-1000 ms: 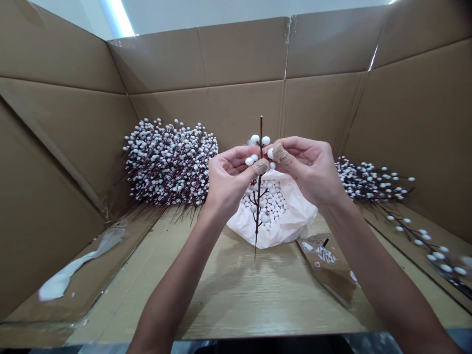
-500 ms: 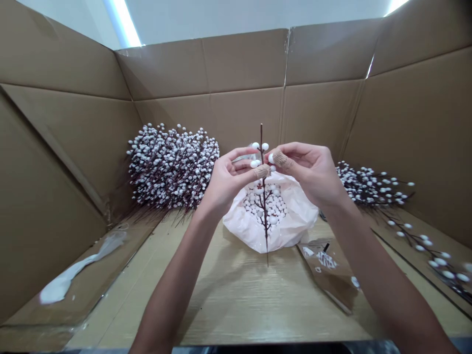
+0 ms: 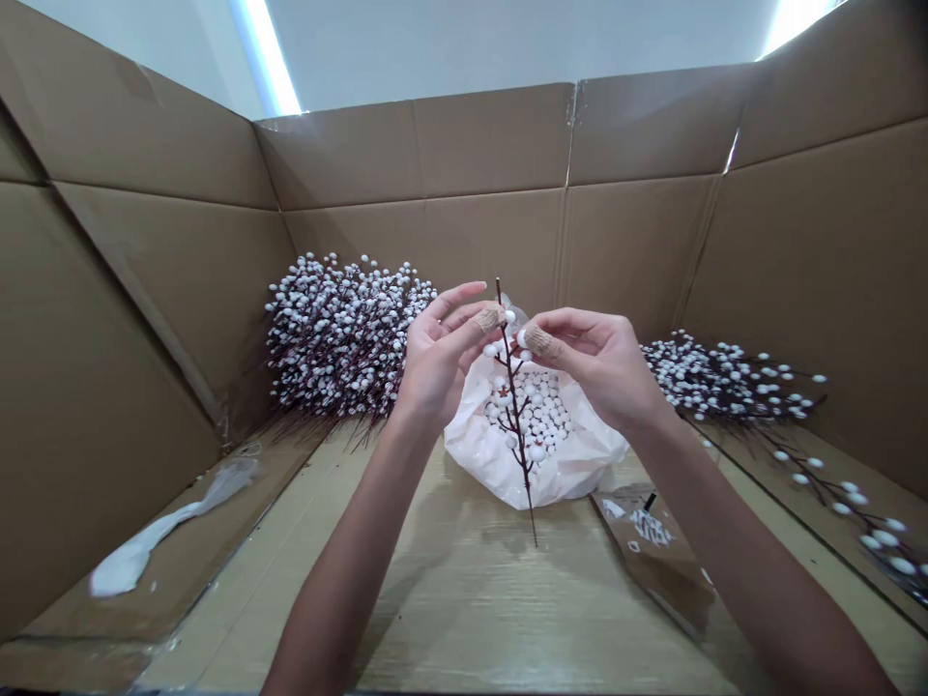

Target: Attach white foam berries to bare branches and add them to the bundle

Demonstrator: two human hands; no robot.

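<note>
My left hand (image 3: pixel 444 353) pinches a dark brown artificial berry stem (image 3: pixel 515 416) near its top, its taped thumb beside a white berry. The stem hangs slightly tilted, with side twigs, some tipped with white berries and some bare. Between the taped thumb and fingers of my right hand (image 3: pixel 598 362) is a white foam berry (image 3: pixel 523 337), close to the stem's upper twigs; whether it touches a twig I cannot tell. Behind and below the stem, an open white plastic bag (image 3: pixel 478 454) holds many loose white berries (image 3: pixel 543 406).
Bundled white-berry stems (image 3: pixel 340 338) are piled at the back left, with a smaller bunch (image 3: pixel 732 377) at right. A single berry branch (image 3: pixel 819 478) lies farther right. A brown cardboard piece (image 3: pixel 652 551) and a white plastic strip (image 3: pixel 166 532) lie on the table. Cardboard walls (image 3: pixel 493 145) enclose it.
My left hand's grip has moved up toward the stem's top, and the stem leans more. My right hand sits slightly lower in view, still with a berry. The camera view has shifted a little.
</note>
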